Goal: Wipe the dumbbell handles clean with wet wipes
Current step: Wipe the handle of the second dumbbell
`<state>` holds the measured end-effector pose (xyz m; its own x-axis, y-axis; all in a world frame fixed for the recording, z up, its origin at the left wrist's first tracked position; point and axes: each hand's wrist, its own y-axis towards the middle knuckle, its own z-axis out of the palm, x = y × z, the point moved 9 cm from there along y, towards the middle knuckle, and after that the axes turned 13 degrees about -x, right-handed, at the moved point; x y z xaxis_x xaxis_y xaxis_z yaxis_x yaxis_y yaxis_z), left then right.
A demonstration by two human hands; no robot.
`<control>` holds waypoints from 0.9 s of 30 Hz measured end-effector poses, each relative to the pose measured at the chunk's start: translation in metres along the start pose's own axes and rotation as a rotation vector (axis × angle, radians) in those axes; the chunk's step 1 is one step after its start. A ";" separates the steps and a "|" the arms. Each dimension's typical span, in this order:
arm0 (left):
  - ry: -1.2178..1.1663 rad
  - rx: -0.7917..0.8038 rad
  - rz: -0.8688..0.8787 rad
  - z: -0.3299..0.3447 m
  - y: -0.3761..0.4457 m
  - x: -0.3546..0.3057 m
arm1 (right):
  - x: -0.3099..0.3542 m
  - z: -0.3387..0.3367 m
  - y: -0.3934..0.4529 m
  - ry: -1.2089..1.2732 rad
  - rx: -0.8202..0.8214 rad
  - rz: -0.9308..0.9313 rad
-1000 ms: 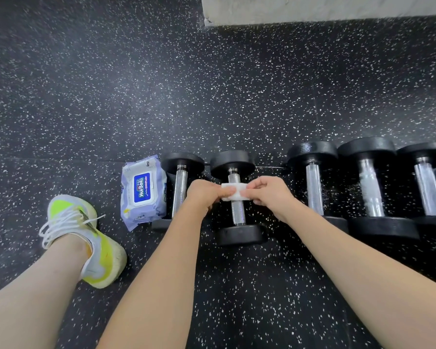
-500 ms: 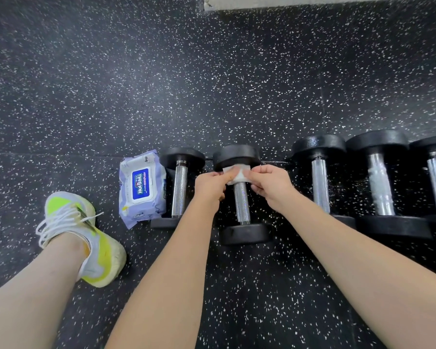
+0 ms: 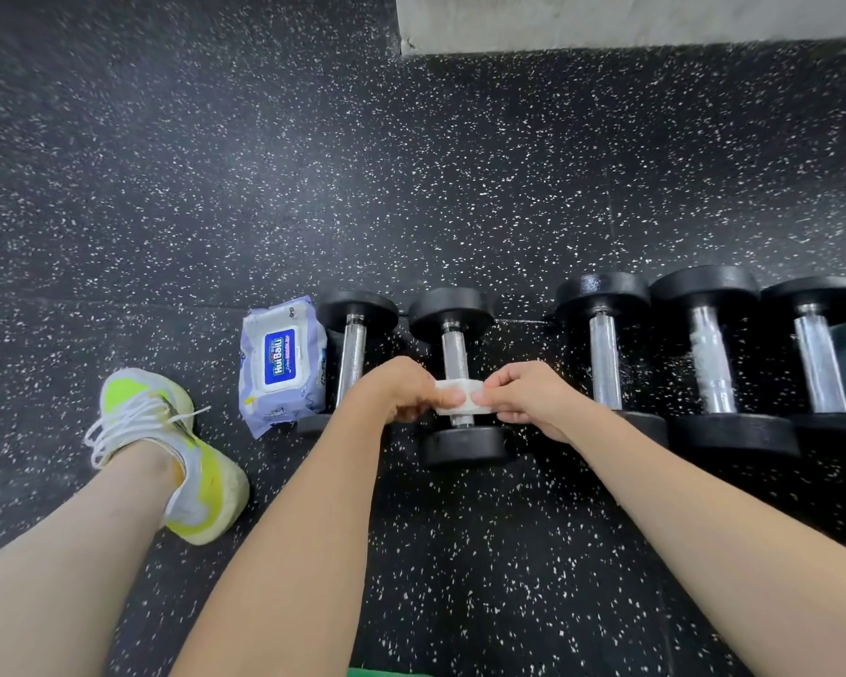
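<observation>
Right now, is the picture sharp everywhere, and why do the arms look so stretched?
Head view: the wide-angle lens stretches the forearms and bends the edges; the hands and wipe on the dumbbell handle are sharp; the floor blurs toward the corners; soft glare streaks the chrome handles.

Five dumbbells lay side by side in a row on the floor (image 3: 411, 188), their handles running from six toward twelve o'clock. A pack of wipes (image 3: 283, 365) lay at nine o'clock of the first dumbbell (image 3: 351, 359), just beside it. At three o'clock came the second dumbbell (image 3: 455, 351), with a wipe (image 3: 460, 396) wrapped around its handle near the six o'clock end. The left hand (image 3: 401, 390) pinched the wipe from nine o'clock, the right hand (image 3: 523, 398) from three. A gap separated it from the third dumbbell (image 3: 604, 359), fourth dumbbell (image 3: 709, 368) and fifth dumbbell (image 3: 819, 364). A shoe (image 3: 167, 452) stood at eight o'clock of the pack. A wall base (image 3: 631, 17) lay far off at twelve.
</observation>
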<state>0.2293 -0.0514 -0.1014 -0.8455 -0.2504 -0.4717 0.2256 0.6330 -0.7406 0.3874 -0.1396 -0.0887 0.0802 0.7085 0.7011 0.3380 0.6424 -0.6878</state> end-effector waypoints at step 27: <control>-0.403 -0.336 -0.042 -0.022 0.025 0.001 | 0.007 0.002 0.021 0.245 -0.149 -0.013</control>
<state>0.2239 -0.0198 -0.1103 -0.5824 -0.5004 -0.6406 -0.0280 0.7999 -0.5994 0.3937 -0.1208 -0.0990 0.2925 0.5970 0.7470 0.4731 0.5885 -0.6556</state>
